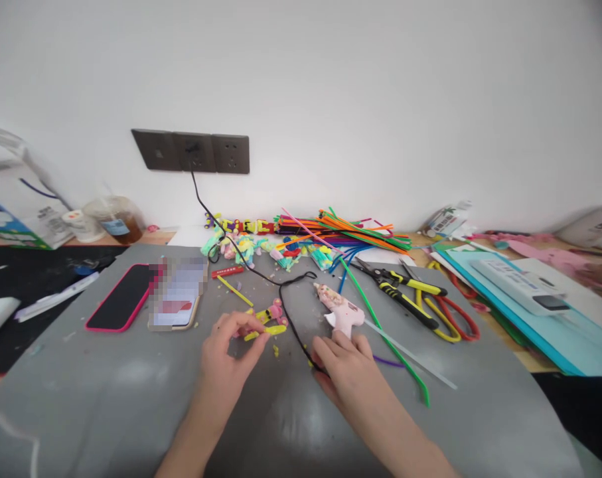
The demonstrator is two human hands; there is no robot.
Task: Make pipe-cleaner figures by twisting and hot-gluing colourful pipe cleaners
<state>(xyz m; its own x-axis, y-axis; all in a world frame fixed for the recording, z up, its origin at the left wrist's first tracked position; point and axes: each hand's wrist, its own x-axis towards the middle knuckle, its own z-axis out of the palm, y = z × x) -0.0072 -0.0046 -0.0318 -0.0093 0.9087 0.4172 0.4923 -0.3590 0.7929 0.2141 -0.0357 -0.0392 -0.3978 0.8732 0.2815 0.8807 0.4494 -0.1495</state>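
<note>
Pinched between the thumb and fingertips of my left hand point(234, 348) is a small yellow piece point(275, 329). Just behind it, a pink and yellow figure point(277, 311) lies on the grey mat point(146, 392). My right hand point(344, 362) has its fingers closed around the lower end of a pale pink glue gun point(344, 315), whose nozzle points up and to the left. A clear glue stick point(410, 352) sticks out from the back of the gun. The black cord point(295, 326) runs between my hands, its lower end at my right fingers.
Two phones point(124, 299) lie at the left. Pipe cleaners point(353, 229) and colourful scraps point(241, 247) are piled by the wall. Pliers point(410, 309), a green pipe cleaner point(380, 325) and a blue folder point(569, 338) lie at the right. The cord rises to a wall socket point(194, 151).
</note>
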